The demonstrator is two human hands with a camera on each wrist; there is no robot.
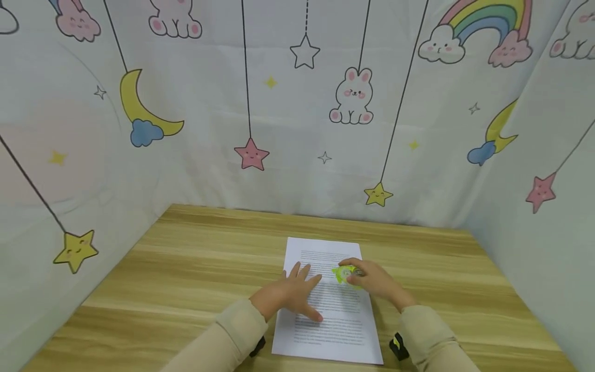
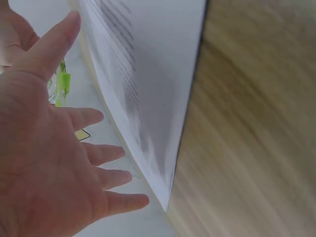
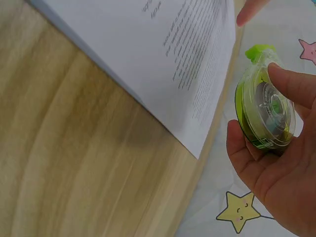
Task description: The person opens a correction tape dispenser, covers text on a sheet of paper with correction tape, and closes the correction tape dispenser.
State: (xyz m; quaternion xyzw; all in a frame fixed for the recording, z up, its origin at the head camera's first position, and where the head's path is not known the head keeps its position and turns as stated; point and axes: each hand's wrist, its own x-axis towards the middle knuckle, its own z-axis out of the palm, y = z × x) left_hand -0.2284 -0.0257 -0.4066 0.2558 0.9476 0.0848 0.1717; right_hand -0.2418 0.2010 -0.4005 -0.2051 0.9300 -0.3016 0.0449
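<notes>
A green, see-through round correction tape [image 1: 343, 274] is held in my right hand [image 1: 369, 279], over the right part of a printed sheet of paper [image 1: 327, 351]. In the right wrist view, the thumb and fingers grip the sides of the correction tape [image 3: 266, 111], and its bright green tip points away from the palm. My left hand [image 1: 297, 292] hovers over the left part of the paper with its fingers spread. Seen in the left wrist view, the left hand [image 2: 54, 158] holds nothing, and a gap shows between its fingers and the paper [image 2: 163, 74].
The paper lies on a wood-grain table [image 1: 195, 268]. White curtains [image 1: 297, 181] printed with stars, moons and rabbits stand behind the table and along its sides. Small black devices, one near the right cuff [image 1: 398, 347], sit below both wrists.
</notes>
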